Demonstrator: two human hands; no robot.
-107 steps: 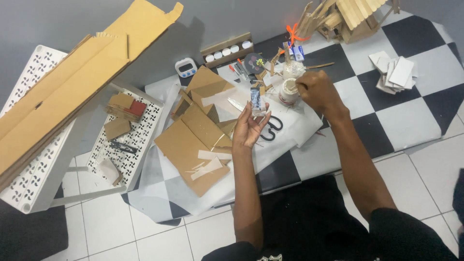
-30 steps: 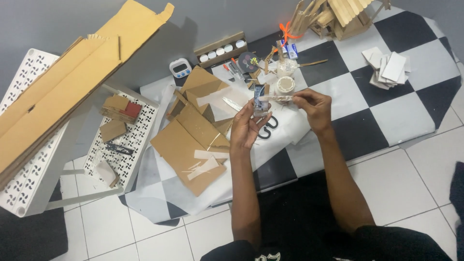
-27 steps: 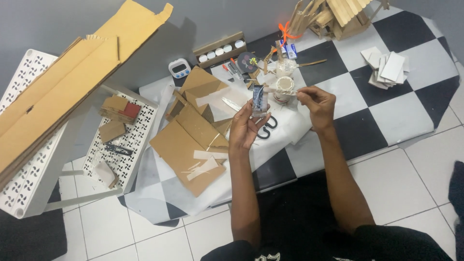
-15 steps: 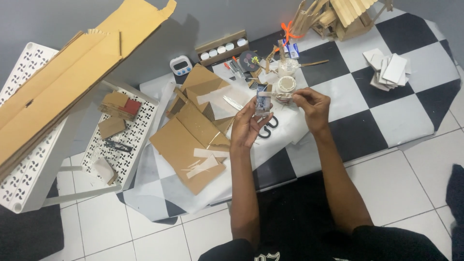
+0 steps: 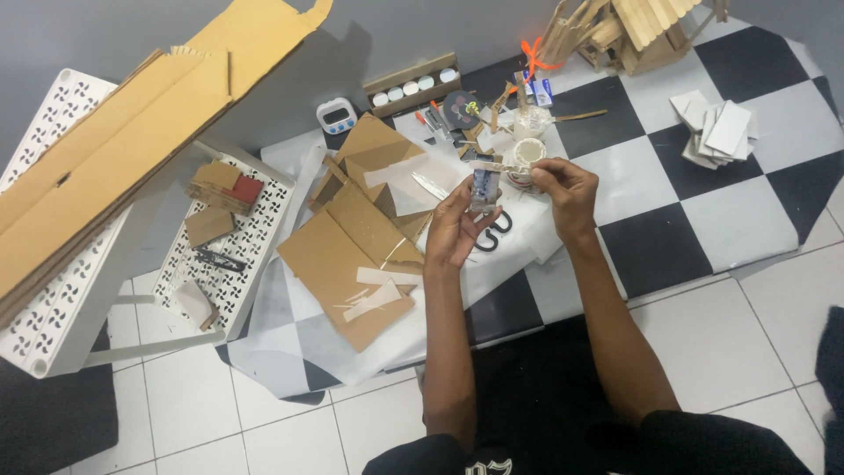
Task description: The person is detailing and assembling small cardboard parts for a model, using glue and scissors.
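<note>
My left hand (image 5: 454, 230) holds a small upright craft piece (image 5: 483, 187) with a bluish printed face, above the black scissors (image 5: 492, 230). My right hand (image 5: 563, 187) pinches one end of a thin wooden stick (image 5: 501, 166) that lies across the top of that piece. Both hands hover over white paper (image 5: 519, 242) spread on the checkered mat. A small white cup (image 5: 527, 155) stands just behind the hands.
Cardboard pieces (image 5: 352, 251) lie left of my hands. A white perforated rack (image 5: 224, 251) holds cardboard scraps. A long cardboard box (image 5: 114, 149) rests on another rack at far left. A timer (image 5: 337, 115), a stick house (image 5: 633, 31) and white tiles (image 5: 716, 132) sit behind.
My right hand has come back from the cup area to the craft piece and now holds a stick against its top. My left hand stayed in place.
</note>
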